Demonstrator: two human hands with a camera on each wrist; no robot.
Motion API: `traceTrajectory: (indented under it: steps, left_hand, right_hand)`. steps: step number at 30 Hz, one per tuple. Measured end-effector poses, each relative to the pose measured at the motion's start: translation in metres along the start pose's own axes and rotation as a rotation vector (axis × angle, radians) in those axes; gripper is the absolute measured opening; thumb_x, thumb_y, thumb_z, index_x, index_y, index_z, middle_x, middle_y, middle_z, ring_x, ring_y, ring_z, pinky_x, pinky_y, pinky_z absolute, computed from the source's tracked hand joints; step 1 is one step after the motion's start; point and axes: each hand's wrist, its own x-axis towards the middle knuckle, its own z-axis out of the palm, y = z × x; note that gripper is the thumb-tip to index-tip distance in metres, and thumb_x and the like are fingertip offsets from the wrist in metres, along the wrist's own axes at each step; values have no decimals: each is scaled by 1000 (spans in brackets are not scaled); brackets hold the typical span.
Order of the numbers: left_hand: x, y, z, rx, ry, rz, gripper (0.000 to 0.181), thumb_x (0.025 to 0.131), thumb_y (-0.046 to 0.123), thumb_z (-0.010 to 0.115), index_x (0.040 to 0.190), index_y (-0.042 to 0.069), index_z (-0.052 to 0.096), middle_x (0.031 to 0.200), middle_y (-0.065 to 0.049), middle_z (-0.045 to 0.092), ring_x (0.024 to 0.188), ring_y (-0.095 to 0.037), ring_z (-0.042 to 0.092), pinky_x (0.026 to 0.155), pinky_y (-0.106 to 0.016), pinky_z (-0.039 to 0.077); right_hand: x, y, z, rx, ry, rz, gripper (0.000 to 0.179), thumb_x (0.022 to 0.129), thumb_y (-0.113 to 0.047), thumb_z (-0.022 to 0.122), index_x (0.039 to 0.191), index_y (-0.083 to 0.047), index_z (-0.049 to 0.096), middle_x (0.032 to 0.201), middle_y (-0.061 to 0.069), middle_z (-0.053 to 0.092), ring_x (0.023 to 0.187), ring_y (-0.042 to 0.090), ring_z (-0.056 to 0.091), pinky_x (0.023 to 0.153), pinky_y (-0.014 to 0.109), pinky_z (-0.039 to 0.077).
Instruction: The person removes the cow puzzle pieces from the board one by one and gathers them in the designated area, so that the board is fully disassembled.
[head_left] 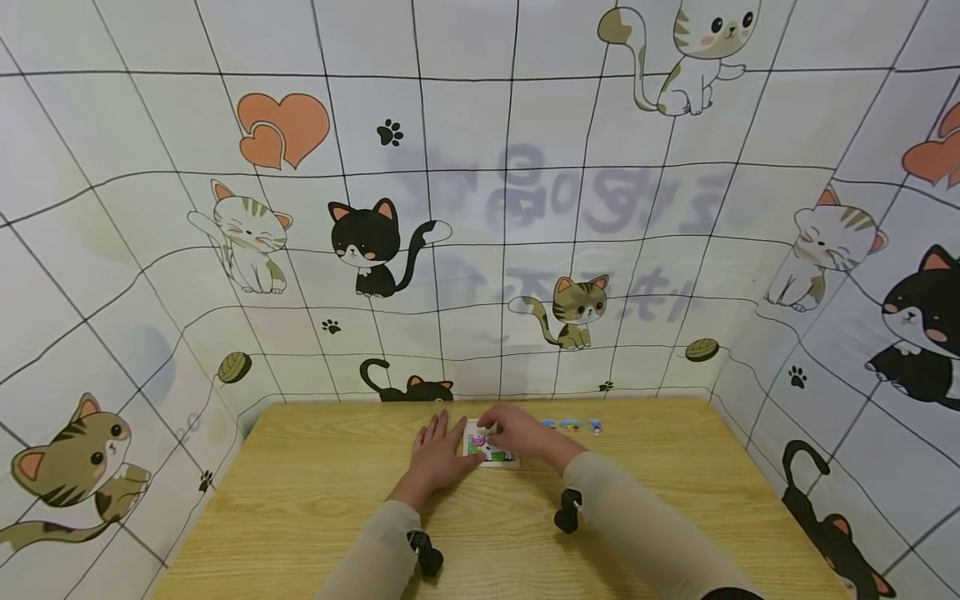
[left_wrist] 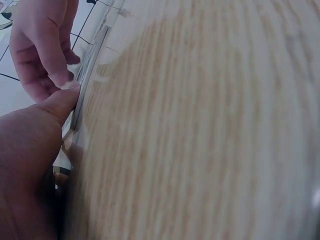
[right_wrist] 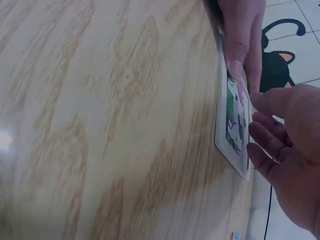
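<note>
A small white-framed picture puzzle point(head_left: 501, 458) lies on the table, with green, pink and a black-and-white figure showing in its lower part. My left hand point(head_left: 438, 454) rests along its left side, fingers spread and fairly straight. In the right wrist view, the left thumb point(right_wrist: 235, 67) presses on the frame of the puzzle point(right_wrist: 219, 120). Over the puzzle's upper part is my right hand point(head_left: 517, 432), fingers bent and fingertips at the surface. Seen from the right wrist, the right hand point(right_wrist: 295, 145) has thumb and forefinger tips close together; whether a piece is between them is hidden.
Several small blue, colourful pieces point(head_left: 572, 426) lie in a row on the wooden table point(head_left: 637, 483), just right of the right hand. Behind the table's far edge hangs a white cloth wall point(head_left: 465, 350) with cats and grid lines, which also runs along both sides.
</note>
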Motion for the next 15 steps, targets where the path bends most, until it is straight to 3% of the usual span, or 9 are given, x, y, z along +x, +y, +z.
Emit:
traceTrajectory:
  steps: [7, 15]
  left_hand:
    - [-1, -1, 1, 14, -10, 12, 94, 100, 71, 66, 175, 22, 37, 183, -22, 16, 169, -45, 11, 132, -67, 11]
    - [-1, -1, 0, 24, -6, 17, 93, 101, 72, 64, 175, 22, 37, 182, -23, 16, 169, -46, 12, 132, -68, 11]
  right_hand:
    - [12, -3, 9, -110, -57, -38, 32, 106, -5, 73, 138, 0, 72, 125, 13, 70, 112, 29, 68, 99, 47, 59]
    - [17, -9, 9, -76, -100, 3, 33, 104, -2, 75, 137, -1, 75, 126, 11, 70, 108, 24, 66, 95, 42, 59]
